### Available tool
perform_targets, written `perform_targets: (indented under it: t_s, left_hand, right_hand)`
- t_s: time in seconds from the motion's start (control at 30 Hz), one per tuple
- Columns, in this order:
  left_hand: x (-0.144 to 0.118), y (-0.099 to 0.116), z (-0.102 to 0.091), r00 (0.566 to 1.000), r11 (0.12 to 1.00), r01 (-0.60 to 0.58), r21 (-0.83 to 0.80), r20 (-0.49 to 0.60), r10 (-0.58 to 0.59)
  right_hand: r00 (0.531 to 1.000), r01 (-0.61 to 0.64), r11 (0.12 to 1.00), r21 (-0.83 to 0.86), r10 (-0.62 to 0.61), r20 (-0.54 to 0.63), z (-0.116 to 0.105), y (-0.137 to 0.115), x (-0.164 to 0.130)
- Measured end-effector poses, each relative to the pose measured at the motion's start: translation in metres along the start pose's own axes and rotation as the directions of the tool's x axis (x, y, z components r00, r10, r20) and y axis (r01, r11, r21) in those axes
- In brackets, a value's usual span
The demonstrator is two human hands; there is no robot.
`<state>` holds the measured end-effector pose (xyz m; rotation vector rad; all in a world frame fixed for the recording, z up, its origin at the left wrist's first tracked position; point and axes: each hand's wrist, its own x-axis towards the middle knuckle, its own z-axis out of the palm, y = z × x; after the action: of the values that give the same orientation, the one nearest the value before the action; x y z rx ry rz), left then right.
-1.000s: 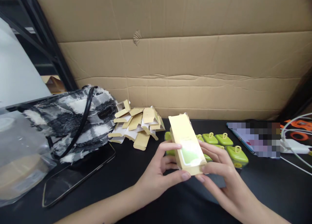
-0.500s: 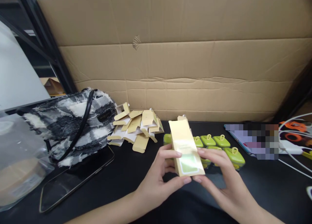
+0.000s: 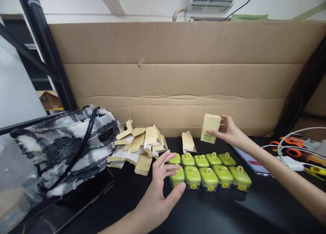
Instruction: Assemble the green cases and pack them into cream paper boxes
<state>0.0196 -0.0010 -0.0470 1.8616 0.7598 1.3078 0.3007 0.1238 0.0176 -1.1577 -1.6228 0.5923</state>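
Note:
My right hand (image 3: 226, 129) is closed around a small cream cardboard box (image 3: 212, 123) with a green patch on its face, held upright above the back of the table. My left hand (image 3: 164, 190) is open and empty, fingers apart, over the table just left of the green-lidded containers. Those small clear containers (image 3: 209, 174) have looped handles and yellow round stickers, and stand in two rows. Behind them lies a single cream carton (image 3: 188, 142). Left of it is a pile of flattened cream cartons (image 3: 139, 144).
A black-and-white shaggy bag (image 3: 78, 145) and a dark glossy tablet-like panel (image 3: 71, 200) are at the left, beside a clear plastic bag (image 3: 17, 176). On the right are a phone (image 3: 251, 161), white cables with a charger (image 3: 292, 163) and orange scissors (image 3: 292, 140). A cardboard sheet (image 3: 178, 81) walls the back.
The box has moved away and to the right in my right hand and now stands upright. My left hand has let go of it. The view has tilted up, and the container rows are uncovered.

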Motion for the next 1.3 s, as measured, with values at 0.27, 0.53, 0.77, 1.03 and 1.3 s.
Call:
perform_targets:
  t_s: [0.27,0.53,0.77,1.03,1.3]
  left_hand:
    - [-0.006,-0.022,0.008,0.993,0.995,-0.083,0.057,-0.083,0.088]
    - [-0.008,-0.021,0.012,0.982,0.990,-0.055,0.131,-0.171,0.077]
    - [-0.002,-0.007,0.008,0.950,0.981,0.095,0.168,-0.311,-0.039]
    - [0.000,0.004,-0.001,0.972,0.983,0.135,0.126,-0.210,-0.107]
    - [-0.003,-0.002,0.007,0.997,0.996,0.058,-0.074,-0.054,-0.062]
  right_hand:
    - [0.977,0.064,0.972,-0.225,-0.015,0.211,-0.005,0.058,0.008]
    - [0.965,0.262,0.760,-0.595,-0.219,0.146,0.005,0.011,0.018]
    - [0.953,0.102,0.655,-0.749,0.152,0.263,0.094,-0.018,0.033]
    - [0.955,-0.007,0.764,-0.645,0.196,0.223,0.078,-0.037,0.035]
    - [0.948,0.273,0.895,-0.352,-0.188,0.258,0.059,-0.075,-0.060]
